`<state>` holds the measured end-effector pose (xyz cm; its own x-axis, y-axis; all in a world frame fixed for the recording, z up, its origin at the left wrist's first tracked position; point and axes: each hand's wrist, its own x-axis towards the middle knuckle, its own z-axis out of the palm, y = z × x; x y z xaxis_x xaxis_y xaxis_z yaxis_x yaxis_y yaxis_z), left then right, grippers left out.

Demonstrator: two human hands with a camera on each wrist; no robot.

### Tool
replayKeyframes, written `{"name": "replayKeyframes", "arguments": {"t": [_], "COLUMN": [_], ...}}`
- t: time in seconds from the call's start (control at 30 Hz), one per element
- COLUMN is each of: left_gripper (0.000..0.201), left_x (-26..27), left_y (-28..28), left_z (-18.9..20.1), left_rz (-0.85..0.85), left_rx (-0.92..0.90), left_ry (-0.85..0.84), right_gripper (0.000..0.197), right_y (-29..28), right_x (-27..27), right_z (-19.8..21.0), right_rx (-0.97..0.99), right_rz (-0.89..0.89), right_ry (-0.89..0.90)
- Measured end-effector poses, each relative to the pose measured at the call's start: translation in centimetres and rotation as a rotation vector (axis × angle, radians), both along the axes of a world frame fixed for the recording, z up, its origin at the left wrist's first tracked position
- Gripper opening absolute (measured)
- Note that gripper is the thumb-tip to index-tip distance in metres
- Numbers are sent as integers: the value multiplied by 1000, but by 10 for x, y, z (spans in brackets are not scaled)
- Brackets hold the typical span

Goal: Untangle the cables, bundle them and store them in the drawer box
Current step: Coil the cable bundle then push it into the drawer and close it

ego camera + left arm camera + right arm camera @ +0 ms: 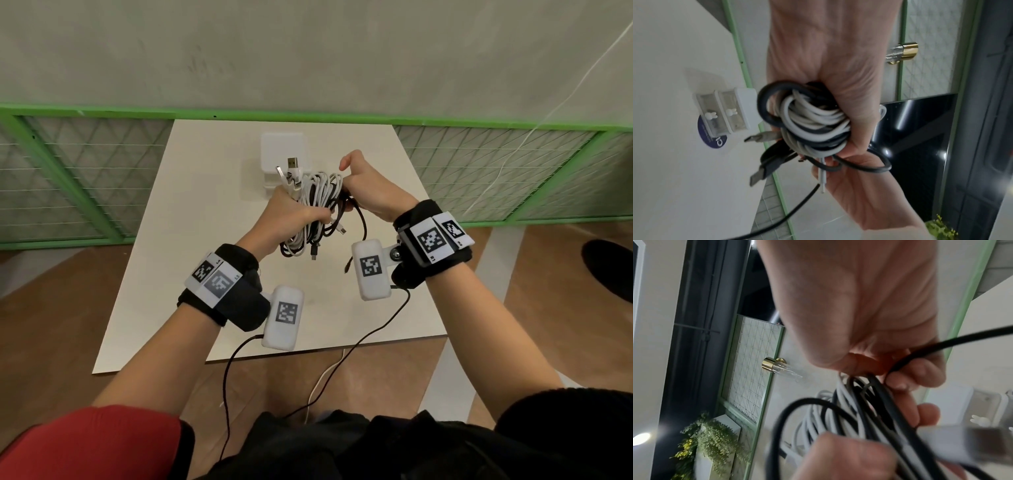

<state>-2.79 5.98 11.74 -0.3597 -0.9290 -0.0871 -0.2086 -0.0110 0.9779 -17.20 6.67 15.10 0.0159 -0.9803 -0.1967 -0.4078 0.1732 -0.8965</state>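
A bundle of white and black cables (317, 202) hangs above the white table (191, 240). My left hand (294, 214) grips the coiled bundle (813, 123) round its middle, with USB plugs (293, 168) sticking up from it. My right hand (363, 192) pinches a black cable (906, 360) at the bundle's right side, thumb raised; its loose end (359, 233) loops down toward the table. The small white drawer box (282, 154) stands behind the hands at the table's far side. In the left wrist view the drawer box (729, 113) shows two clear drawers.
A green-framed wire mesh fence (85, 178) runs behind the table below a grey wall. Wrist camera leads (373, 335) trail off the table's near edge toward my body. A dark shoe (609, 267) is on the wooden floor at right.
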Motion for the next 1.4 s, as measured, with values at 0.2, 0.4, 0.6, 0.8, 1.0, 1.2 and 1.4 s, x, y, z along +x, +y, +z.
{"name": "replayKeyframes", "arguments": {"t": [0.2,0.4,0.6,0.8,1.0,1.2,1.4], "left_gripper": [21,41,17,38,15,23,19], "left_x": [-1,3,9,3,2,-5,-8], "left_y": [0,-4,-6,-2,-2,3,7], "left_z": [-8,-13,-6,-10,-5,-12,-17], "left_rz": [101,210,308,250,217,255,240], "left_rx": [-112,-91,-20,16,16,24,2], "left_ry": [-68,12,298,294,324,332,258], "right_gripper": [24,15,41,23,56,69,54], "right_y": [-6,-4,21,37,45,40,45], "right_x": [-1,-2,-1,37,42,41,35], "right_z": [-5,-12,-55,-50,-63,-65,-60], "right_rx": [-17,-147,-60,-124,-226,-224,-204], "right_rz": [-40,-65,-80,-133,-17,-31,59], "right_ry": [-18,-35,250,-392,-147,-10,63]}}
